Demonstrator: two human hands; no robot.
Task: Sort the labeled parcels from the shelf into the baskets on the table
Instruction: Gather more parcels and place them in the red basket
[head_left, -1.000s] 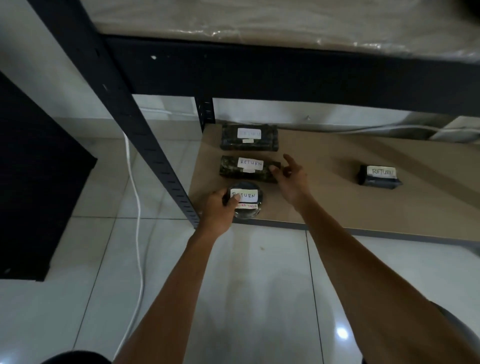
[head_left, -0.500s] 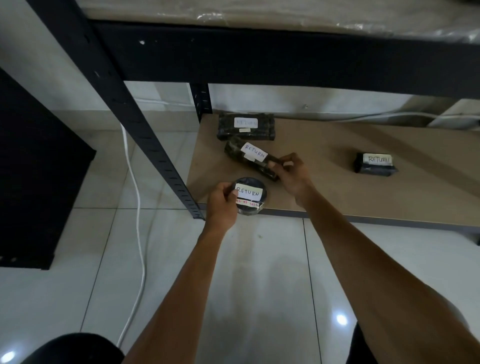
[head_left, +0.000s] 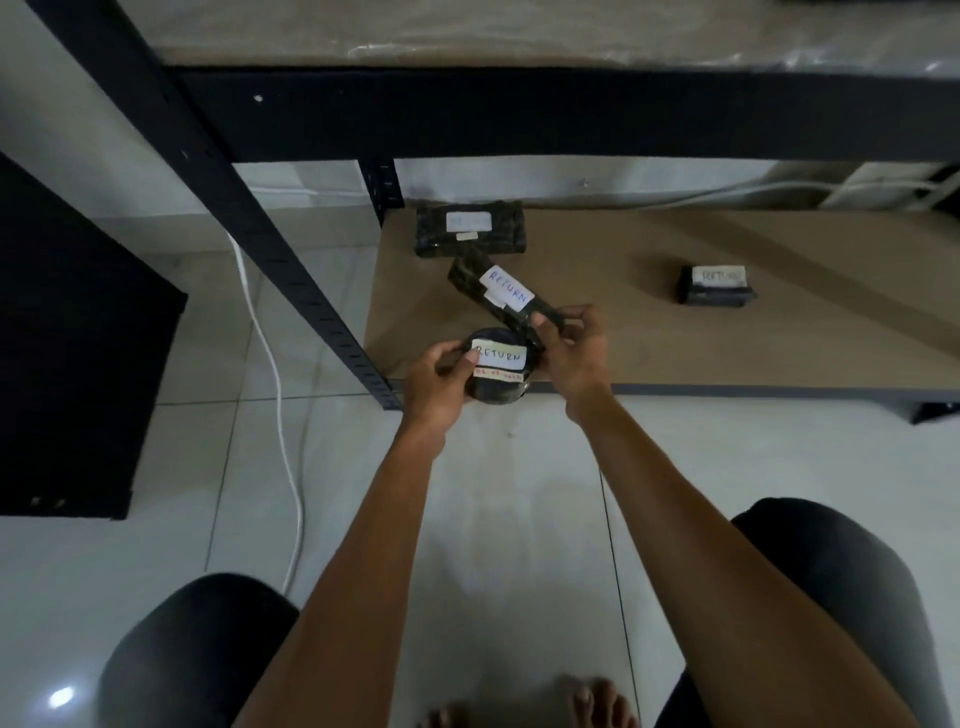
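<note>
Left hand (head_left: 436, 384) grips round dark film-wrapped RETURN parcel (head_left: 498, 376) at front edge of brown shelf board (head_left: 701, 343); right hand (head_left: 571, 353) pinches long dark wrapped RETURN bar (head_left: 501, 293) by its 5 o'clock end — likely light, stiff, slick — mid-body hold safer.

Both hands hold RETURN parcels at the shelf's front edge.
The left hand (head_left: 434, 387) grips a round dark parcel (head_left: 497, 395), thumb on its RETURN label. The right hand (head_left: 574, 358) pinches one end of a long dark parcel (head_left: 470, 275), tilted above the brown shelf board (head_left: 675, 343). A third parcel (head_left: 470, 228) lies at the back, and a fourth parcel (head_left: 717, 288) lies well apart to the right.
</note>
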